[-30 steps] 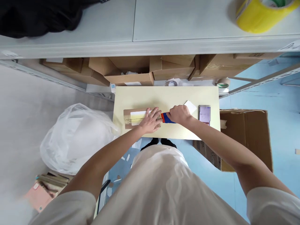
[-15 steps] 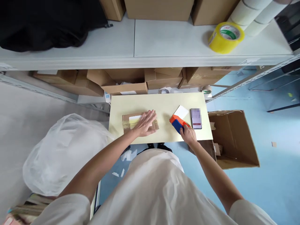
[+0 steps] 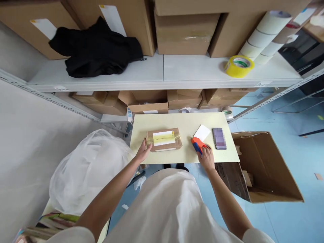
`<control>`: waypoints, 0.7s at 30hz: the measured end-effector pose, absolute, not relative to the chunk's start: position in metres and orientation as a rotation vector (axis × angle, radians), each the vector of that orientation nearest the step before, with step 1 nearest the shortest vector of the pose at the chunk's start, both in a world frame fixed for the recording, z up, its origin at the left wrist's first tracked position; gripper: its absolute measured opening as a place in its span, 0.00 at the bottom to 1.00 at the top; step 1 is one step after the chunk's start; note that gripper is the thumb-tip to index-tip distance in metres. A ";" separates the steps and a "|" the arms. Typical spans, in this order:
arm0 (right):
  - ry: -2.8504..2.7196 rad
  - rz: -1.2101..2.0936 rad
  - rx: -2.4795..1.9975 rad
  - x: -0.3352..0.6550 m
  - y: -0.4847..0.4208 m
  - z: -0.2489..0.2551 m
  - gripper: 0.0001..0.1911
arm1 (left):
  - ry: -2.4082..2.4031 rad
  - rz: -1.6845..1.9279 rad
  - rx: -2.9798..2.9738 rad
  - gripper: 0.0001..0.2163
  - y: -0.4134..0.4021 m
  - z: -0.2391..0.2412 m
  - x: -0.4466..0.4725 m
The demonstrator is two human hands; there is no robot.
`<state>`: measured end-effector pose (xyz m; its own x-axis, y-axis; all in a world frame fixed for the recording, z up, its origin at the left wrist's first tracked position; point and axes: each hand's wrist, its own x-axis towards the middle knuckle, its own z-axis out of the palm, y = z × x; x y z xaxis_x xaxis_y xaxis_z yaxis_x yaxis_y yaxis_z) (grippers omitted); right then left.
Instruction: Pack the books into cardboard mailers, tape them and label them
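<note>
Brown box [image 3: 164, 139] w/ white label; orange-blue tape dispenser [image 3: 197, 144]; pale-yellow table [image 3: 187, 123].

I am in a packing and storage room, the kind a warehouse or a shipping business has. On the far side, a long metal shelf [image 3: 162, 72] carries big cardboard boxes [image 3: 186, 32], a roll of yellow tape [image 3: 239, 65] and paper rolls [image 3: 263, 37] at the right, and more cartons [image 3: 184, 99] lie under it. On the small table [image 3: 184, 123] near me lie a taped parcel [image 3: 164, 139] and a tape dispenser [image 3: 197, 144]. An open carton [image 3: 265, 168] stands on the blue floor at the right, and a full plastic bag [image 3: 88, 168] at the left.
</note>
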<state>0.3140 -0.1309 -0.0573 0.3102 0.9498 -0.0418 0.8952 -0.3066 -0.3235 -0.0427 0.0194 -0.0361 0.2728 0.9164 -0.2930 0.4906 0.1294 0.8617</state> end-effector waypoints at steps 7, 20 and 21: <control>-1.646 0.705 -1.956 0.258 -0.072 -0.032 0.44 | 1.194 0.654 1.338 0.31 0.022 -0.033 -0.032; -0.922 1.210 -1.707 0.243 -0.048 -0.023 0.34 | 1.034 0.827 1.151 0.32 0.030 -0.034 -0.019; -0.878 1.200 -1.761 0.243 -0.043 -0.019 0.31 | 1.093 0.851 1.162 0.31 0.034 -0.036 -0.017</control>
